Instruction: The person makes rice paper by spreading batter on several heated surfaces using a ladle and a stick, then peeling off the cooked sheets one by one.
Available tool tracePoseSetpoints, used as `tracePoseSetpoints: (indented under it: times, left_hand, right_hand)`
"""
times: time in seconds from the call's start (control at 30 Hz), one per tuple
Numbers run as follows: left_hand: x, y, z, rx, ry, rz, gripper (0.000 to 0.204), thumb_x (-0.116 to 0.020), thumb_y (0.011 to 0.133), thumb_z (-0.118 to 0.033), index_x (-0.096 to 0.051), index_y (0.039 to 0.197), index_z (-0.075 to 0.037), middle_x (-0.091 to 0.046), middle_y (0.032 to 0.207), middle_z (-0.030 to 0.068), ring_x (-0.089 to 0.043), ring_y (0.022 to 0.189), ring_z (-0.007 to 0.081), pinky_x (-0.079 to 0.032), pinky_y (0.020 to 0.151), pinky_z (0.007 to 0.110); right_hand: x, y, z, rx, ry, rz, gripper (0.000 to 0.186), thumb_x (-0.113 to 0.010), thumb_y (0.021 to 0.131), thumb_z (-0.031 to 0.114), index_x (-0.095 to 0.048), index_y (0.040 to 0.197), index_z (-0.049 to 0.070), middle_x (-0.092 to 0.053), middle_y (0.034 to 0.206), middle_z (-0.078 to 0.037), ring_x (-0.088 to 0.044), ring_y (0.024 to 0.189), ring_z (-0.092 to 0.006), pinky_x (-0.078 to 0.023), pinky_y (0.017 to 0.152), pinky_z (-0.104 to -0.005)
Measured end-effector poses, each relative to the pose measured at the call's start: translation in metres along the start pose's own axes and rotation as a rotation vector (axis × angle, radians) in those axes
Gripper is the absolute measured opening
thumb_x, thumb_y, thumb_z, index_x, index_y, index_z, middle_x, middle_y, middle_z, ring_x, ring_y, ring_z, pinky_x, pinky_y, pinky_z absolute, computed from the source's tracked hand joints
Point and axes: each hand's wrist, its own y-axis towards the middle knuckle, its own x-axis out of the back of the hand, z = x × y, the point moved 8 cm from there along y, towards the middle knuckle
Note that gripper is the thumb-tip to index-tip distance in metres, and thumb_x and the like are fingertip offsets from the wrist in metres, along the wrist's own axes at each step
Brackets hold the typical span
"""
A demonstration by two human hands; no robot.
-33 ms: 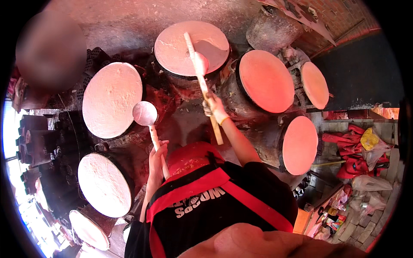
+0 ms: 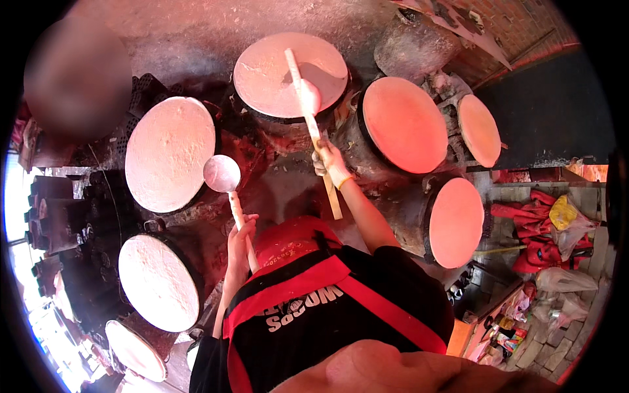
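Note:
My left hand [image 2: 243, 237] is closed around the pale handle of a ladle [image 2: 222, 173]. The ladle's round bowl is held up beside the right edge of a round griddle [image 2: 171, 154] coated in a pale layer. In my right hand [image 2: 331, 164] is a long flat wooden stick [image 2: 302, 88], gripped near its lower end. Its upper part reaches over the far middle griddle [image 2: 268, 75], which has a pale coating and a darker patch at right. A rounded, brightly lit shape lies along the stick; I cannot tell whether it belongs to it.
More pale-topped round griddles stand around me: near left [image 2: 159, 283], far right [image 2: 405, 124] and right [image 2: 456, 223]. Dark stacked blocks [image 2: 52, 216] fill the left side. Red cloths and plastic bags [image 2: 567, 281] lie on the paved floor at right.
The wooden stick and my right hand have shifted slightly to the right. The ladle has moved a touch to the right. Both hands keep their hold.

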Motion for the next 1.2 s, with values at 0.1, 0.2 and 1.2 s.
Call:
tracePoseSetpoints:
  times: [0.1, 0.2, 1.2]
  left_hand:
    - [-0.03, 0.014, 0.008, -0.005, 0.025, 0.022, 0.015, -0.058, 0.086, -0.006, -0.056, 0.101, -0.009, -0.06, 0.107, 0.0032, -0.048, 0.077, 0.0033, -0.04, 0.072, 0.017]
    - [-0.065, 0.022, 0.004, -0.003, 0.046, 0.021, 0.021, -0.059, 0.086, -0.008, -0.055, 0.107, -0.008, -0.06, 0.107, 0.0027, -0.049, 0.077, 0.0031, -0.039, 0.071, 0.016]
    - [-0.135, 0.042, -0.043, -0.066, 0.004, 0.186, 0.013, -0.051, 0.092, -0.013, -0.044, 0.101, -0.007, -0.037, 0.065, -0.0036, -0.032, 0.047, 0.0033, -0.023, 0.036, 0.018]
  right_hand:
    - [-0.015, 0.008, 0.04, 0.182, 0.083, 0.076, 0.018, -0.048, 0.094, 0.033, -0.047, 0.109, 0.024, -0.043, 0.056, 0.001, -0.03, 0.034, -0.0104, -0.024, 0.032, -0.0268]
    - [-0.026, -0.002, 0.037, 0.039, -0.2, 0.246, 0.024, -0.05, 0.094, 0.032, -0.048, 0.116, 0.023, -0.044, 0.056, 0.001, -0.033, 0.036, -0.0093, -0.026, 0.033, -0.0263]
    - [0.033, 0.028, 0.098, 0.446, -0.009, -0.187, 0.033, -0.057, 0.089, 0.017, -0.057, 0.122, 0.017, -0.042, 0.057, 0.007, -0.029, 0.036, -0.0046, -0.022, 0.032, -0.0223]
